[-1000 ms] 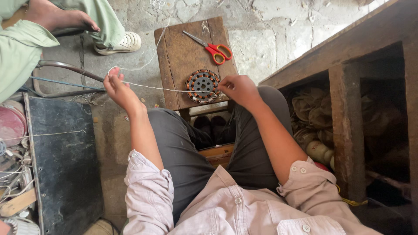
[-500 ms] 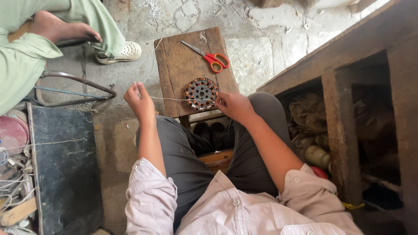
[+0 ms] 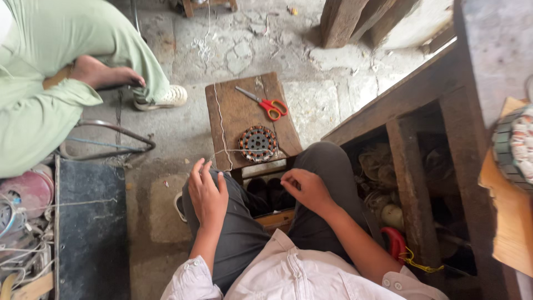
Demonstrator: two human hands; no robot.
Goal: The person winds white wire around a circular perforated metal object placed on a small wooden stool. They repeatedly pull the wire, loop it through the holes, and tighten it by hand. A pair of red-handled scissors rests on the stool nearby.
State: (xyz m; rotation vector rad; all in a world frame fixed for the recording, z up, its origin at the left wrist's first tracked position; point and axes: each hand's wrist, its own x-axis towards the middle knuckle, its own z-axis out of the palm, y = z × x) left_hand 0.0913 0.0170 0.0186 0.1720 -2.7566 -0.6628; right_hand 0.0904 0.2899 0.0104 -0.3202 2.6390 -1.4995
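Note:
A round motor stator with copper windings lies on the near edge of a small wooden stool. A white string runs down the stool and across to the stator. My left hand rests on my left knee, fingers together, their tips at the string's near end. My right hand hovers over my right thigh just below the stator, fingers curled in a pinch; nothing shows in it. Scissors with red handles lie on the stool's far side.
Another person in green clothes sits at the upper left, a white shoe near the stool. A dark board and tangled wire lie at the left. A wooden bench with shelves of coils stands to the right, another wound stator on it.
Both hands have dropped from holding the string taut beside the stator down to my lap. The view has tilted so that more of the floor beyond the stool shows.

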